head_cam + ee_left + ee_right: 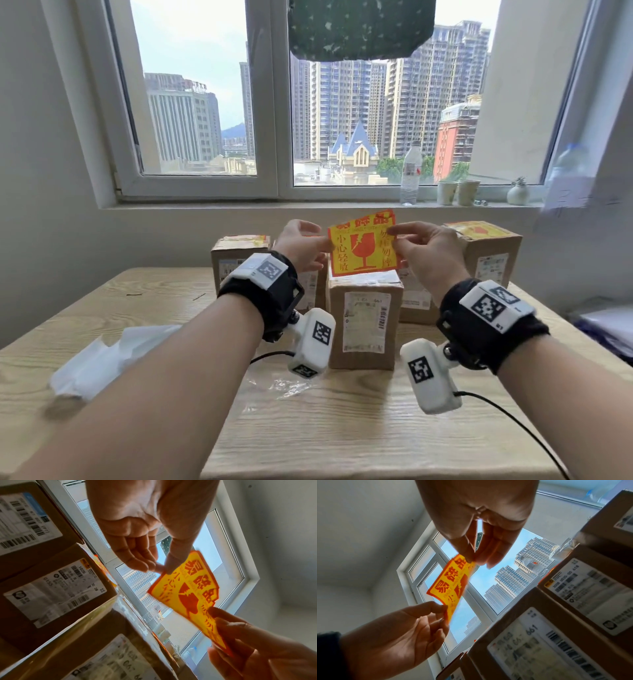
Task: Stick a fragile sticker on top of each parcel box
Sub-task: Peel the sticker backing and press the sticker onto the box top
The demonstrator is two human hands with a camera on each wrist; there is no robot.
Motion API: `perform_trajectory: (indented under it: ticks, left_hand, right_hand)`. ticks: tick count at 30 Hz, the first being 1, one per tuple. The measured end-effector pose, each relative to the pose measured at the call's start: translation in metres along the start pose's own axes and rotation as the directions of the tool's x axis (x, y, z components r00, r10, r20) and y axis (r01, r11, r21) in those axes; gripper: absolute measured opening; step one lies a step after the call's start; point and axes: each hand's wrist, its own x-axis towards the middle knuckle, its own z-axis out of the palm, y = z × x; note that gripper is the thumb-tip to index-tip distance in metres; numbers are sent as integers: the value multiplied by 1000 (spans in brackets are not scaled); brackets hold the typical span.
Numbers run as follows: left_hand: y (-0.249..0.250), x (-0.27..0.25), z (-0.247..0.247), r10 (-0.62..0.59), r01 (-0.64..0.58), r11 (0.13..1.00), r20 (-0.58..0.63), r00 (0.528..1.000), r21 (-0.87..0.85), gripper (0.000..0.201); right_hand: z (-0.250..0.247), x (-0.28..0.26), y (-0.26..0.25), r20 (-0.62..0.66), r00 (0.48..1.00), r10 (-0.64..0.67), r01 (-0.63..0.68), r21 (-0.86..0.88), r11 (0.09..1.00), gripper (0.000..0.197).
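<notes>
A yellow and red fragile sticker (363,245) is held up in the air above the front parcel box (363,320). My left hand (303,245) pinches its left edge and my right hand (416,246) pinches its right edge. The left wrist view shows the sticker (187,595) stretched between both hands, and the right wrist view shows the sticker (452,586) the same way. The front box's top is bare. Behind it stand a left box (239,253) and a right box (489,250), each with a sticker on top. Another box (416,298) stands partly hidden behind my right hand.
The boxes stand on a wooden table (342,428) under a window. White backing paper (102,359) lies at the table's left, clear plastic film (287,385) in front of the boxes. A water bottle (410,173), two cups (457,192) and a small vase (518,192) stand on the sill.
</notes>
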Motion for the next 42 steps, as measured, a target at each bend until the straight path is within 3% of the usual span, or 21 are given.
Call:
perform_trajectory:
  ticks: [7, 11, 21, 42]
  left_hand:
    - [-3, 16, 14, 44, -48, 988, 28, 999, 144, 13]
    - [-11, 22, 19, 77, -80, 972, 21, 997, 219, 15]
    - [-33, 32, 24, 13, -27, 981, 74, 997, 190, 15]
    - [-46, 38, 28, 71, -62, 944, -16, 997, 324, 15]
  right_hand:
    - [0, 27, 24, -9, 999, 53, -54, -68, 996, 16]
    - [6, 36, 39, 35, 996, 83, -75, -192, 978, 6]
    - [10, 31, 51, 97, 992, 80, -26, -463, 886, 20]
    - [13, 24, 46, 112, 991, 72, -2, -531, 848, 24]
